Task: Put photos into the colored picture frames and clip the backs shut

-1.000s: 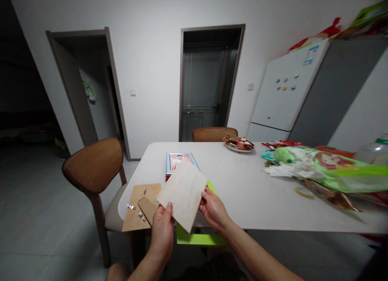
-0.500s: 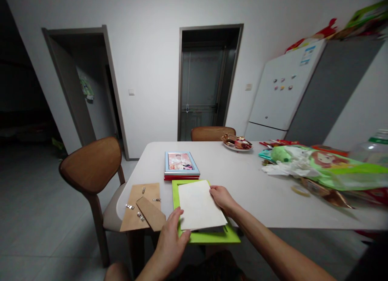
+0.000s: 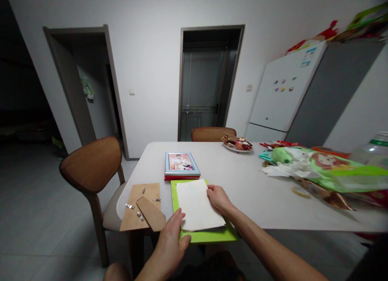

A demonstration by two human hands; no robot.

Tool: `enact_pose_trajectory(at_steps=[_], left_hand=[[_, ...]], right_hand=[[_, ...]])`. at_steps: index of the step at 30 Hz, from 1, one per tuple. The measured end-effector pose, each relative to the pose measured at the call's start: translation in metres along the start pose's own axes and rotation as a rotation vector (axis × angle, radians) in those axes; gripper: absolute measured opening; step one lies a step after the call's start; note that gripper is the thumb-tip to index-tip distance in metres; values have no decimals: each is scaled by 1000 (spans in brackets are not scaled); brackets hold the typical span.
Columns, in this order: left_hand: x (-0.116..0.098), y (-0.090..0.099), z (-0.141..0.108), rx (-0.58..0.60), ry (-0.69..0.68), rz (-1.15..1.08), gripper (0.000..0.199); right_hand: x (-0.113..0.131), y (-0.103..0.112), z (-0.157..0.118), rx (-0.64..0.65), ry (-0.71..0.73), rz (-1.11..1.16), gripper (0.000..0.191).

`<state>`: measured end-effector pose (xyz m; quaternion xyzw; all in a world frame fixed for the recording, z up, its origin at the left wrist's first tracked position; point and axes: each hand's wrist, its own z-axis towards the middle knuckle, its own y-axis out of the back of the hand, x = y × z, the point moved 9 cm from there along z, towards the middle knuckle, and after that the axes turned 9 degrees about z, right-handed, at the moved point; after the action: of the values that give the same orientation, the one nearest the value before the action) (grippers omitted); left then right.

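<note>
A white sheet (image 3: 198, 206) lies over the bright green picture frame (image 3: 209, 237), which sits at the table's near edge and juts slightly past it. My right hand (image 3: 218, 198) pinches the sheet's right edge with curled fingers. At the lower left corner, my left hand (image 3: 172, 236) has its fingers stretched along the edge of sheet and frame, thumb apart. Left of them lies a brown backing board (image 3: 151, 190) with metal clips and a stand leg (image 3: 151, 214). What is under the sheet is mostly hidden.
Behind the green frame, a blue picture frame (image 3: 182, 174) rests on a red one (image 3: 168, 178). Farther back stands a plate (image 3: 238, 149) of wrapped items. Bags and wrappers (image 3: 327, 168) fill the table's right side, with a roll of tape (image 3: 301, 192) beside them. A chair (image 3: 93, 164) stands left.
The white sheet has shifted slightly left with my right hand and sits more squarely over the green frame. My left hand has barely moved.
</note>
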<state>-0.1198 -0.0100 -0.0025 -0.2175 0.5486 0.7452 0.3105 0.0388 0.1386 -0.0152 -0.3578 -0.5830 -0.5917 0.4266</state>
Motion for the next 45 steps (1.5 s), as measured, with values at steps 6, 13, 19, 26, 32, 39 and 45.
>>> enact_pose_trajectory(at_steps=[6,13,19,26,32,39,45], left_hand=[[-4,2,-3,6,-57,32,52],[51,50,-22,-78,-82,398,62],[115,96,-20,-265,-20,723,50],[80,97,-20,-270,-138,744,32],[30,84,-15,-294,-267,680,27],[-9,79,-15,-308,-313,622,28],[-57,36,-6,-78,-333,478,28]], right_hand=[[13,3,-9,-62,68,-307,27],[25,-4,-26,-49,171,-721,34],[59,-42,-54,95,390,-492,34],[100,-107,-88,317,468,-189,41],[106,-130,-87,387,426,-164,61],[121,-88,-100,286,522,-193,47],[102,-20,-107,246,506,-228,42]])
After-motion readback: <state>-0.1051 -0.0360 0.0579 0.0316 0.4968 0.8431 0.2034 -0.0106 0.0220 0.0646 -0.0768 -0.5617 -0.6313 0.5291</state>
